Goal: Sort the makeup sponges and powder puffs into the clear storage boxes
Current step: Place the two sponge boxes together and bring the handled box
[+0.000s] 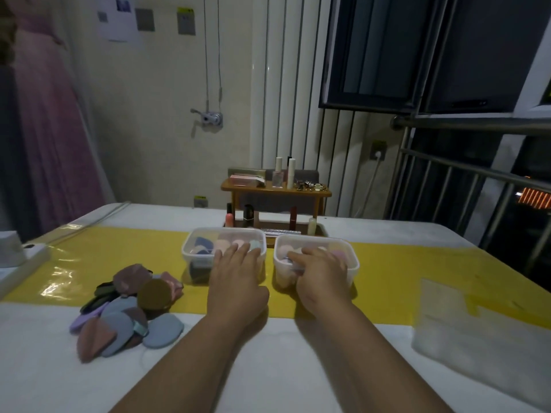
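Observation:
Two clear storage boxes stand side by side on the yellow runner. The left box holds blue, pink and pale green makeup sponges. My left hand lies over its near right part with straight fingers reaching inside. The right box holds pink and pale sponges. My right hand is inside it, fingers bent down onto the contents; whether it holds one is hidden. A pile of powder puffs, blue, mauve, brown, lilac and dark green, lies on the table to the left.
A small wooden shelf with bottles and lipsticks stands behind the boxes. A clear plastic bag lies at the right. A white object sits at the left edge. Metal window bars are at the far right.

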The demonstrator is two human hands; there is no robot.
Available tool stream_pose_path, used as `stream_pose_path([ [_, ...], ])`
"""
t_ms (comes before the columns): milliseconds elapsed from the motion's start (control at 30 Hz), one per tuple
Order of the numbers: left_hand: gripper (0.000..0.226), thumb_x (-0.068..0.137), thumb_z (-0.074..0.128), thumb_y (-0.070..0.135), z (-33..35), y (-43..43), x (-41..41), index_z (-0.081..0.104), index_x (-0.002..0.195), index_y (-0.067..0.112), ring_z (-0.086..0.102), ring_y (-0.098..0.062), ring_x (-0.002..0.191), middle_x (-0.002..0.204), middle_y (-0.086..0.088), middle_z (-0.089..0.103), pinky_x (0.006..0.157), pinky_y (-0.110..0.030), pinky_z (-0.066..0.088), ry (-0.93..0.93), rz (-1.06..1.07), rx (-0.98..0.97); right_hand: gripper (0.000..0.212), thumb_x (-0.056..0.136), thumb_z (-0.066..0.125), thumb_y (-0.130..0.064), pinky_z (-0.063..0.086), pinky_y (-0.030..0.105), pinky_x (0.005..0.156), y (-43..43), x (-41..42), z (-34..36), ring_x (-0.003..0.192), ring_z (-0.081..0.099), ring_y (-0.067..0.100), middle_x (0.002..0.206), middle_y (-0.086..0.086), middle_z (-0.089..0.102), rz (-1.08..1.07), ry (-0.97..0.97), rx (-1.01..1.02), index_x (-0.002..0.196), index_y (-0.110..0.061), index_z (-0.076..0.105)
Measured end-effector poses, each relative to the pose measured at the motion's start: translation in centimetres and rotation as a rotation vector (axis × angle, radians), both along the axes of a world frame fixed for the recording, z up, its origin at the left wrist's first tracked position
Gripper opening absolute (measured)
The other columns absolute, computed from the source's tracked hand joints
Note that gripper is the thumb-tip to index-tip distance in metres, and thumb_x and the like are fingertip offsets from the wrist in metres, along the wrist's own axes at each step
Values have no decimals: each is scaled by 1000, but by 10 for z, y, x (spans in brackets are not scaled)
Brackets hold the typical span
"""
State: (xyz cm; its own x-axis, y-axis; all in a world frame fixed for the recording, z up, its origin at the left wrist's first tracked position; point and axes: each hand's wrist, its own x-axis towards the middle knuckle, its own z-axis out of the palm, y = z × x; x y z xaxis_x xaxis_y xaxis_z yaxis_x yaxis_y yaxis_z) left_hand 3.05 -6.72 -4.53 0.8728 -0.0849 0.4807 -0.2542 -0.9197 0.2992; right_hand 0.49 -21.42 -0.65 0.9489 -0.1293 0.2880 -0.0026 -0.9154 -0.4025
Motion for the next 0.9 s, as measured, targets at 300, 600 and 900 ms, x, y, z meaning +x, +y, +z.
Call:
stream_pose_path([
  [300, 73, 78, 64, 26, -1, 2, 6, 38, 146, 32, 13, -17, 149, 158, 7, 31, 124, -44, 0, 21, -76, -69, 43, 98, 54, -20, 2, 34, 118, -7, 26, -16, 142, 24, 21, 150, -9, 45, 44, -47, 19, 137, -39, 57],
  [600, 73, 79, 61, 26, -5, -5, 5, 34, 147, 30, 10, -19, 150, 160, 6, 26, 123, -44, -4, 24, -54, -38, 45, 98, 57, -22, 5, 39, 122, -11, 35, -26, 145, 21, 21, 149, -14, 45, 50, -83, 22, 136, -46, 55],
  [900, 71, 86, 56, 20, 3, -2, 3, 31, 151, 27, 11, -17, 151, 162, 3, 23, 122, -42, -3, 24, -94, -66, 55, 100, 48, -18, -3, 38, 123, -11, 23, -13, 152, 11, 16, 162, -6, 25, 146, -26, -139, 151, -34, 35],
])
